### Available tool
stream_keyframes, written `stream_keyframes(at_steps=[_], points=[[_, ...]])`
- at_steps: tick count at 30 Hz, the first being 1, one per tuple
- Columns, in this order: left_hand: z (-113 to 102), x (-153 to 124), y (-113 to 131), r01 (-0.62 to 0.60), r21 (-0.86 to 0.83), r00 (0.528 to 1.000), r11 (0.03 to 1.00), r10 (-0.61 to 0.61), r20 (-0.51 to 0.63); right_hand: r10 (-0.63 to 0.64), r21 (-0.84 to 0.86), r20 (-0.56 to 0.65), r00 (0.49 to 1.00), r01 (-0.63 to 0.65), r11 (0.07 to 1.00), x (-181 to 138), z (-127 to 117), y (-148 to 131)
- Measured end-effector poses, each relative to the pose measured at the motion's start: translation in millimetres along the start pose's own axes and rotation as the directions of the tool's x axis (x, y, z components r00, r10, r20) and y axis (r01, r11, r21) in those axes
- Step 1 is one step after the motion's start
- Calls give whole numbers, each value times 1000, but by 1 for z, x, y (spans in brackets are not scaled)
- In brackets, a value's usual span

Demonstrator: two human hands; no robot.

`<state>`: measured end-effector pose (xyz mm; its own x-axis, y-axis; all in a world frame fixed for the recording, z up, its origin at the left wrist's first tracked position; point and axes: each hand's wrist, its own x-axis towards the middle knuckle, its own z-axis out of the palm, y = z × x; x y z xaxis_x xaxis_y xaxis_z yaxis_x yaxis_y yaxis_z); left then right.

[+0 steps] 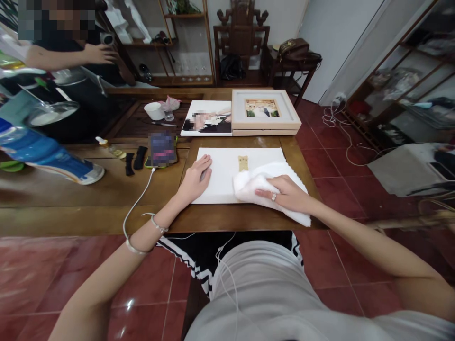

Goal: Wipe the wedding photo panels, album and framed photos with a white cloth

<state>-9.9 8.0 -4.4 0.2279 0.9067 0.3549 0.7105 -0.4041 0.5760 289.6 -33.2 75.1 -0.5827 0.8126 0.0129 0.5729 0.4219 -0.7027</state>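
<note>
A flat white board (220, 189) lies on the wooden table in front of me, with a small gold-coloured metal fitting (243, 163) near its far middle. My left hand (196, 179) rests flat on the board's left edge, fingers stretched out and holding nothing. On the right side, my right hand (284, 193) grips a bunched white cloth (254, 183) and presses it onto the board. The cloth spreads past the board's right edge and touches the table. Part of the board under the cloth is hidden.
Behind the board lie a photo panel (209, 118) and a light wood picture frame (265, 127). Left of it are a phone (161, 149) on a cable, black strips (135, 162), a small dropper bottle (111, 148) and a large blue packet (50, 151). A person (71, 54) stands far left.
</note>
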Motion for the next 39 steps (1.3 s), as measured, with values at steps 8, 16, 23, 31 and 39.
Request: stream_keyframes(at_steps=[8, 16, 23, 31, 39], points=[[-2, 0, 0, 8, 8, 1000, 1000, -8, 10, 70, 72, -235, 970, -54, 996, 73, -13, 32], [-1, 0, 1, 11, -4, 1000, 1000, -11, 5, 38, -99, -330, 943, -74, 992, 91, -1, 19], [-1, 0, 2, 13, 9, 1000, 1000, -13, 7, -97, -232, -22, 995, 90, 969, 22, 22, -18], [-1, 0, 2, 9, 4, 1000, 1000, -9, 5, -202, -70, 144, 969, 214, 974, 33, 4, -10], [-2, 0, 3, 11, 4, 1000, 1000, -11, 6, -67, -434, -242, 968, -46, 900, 119, 6, 9]])
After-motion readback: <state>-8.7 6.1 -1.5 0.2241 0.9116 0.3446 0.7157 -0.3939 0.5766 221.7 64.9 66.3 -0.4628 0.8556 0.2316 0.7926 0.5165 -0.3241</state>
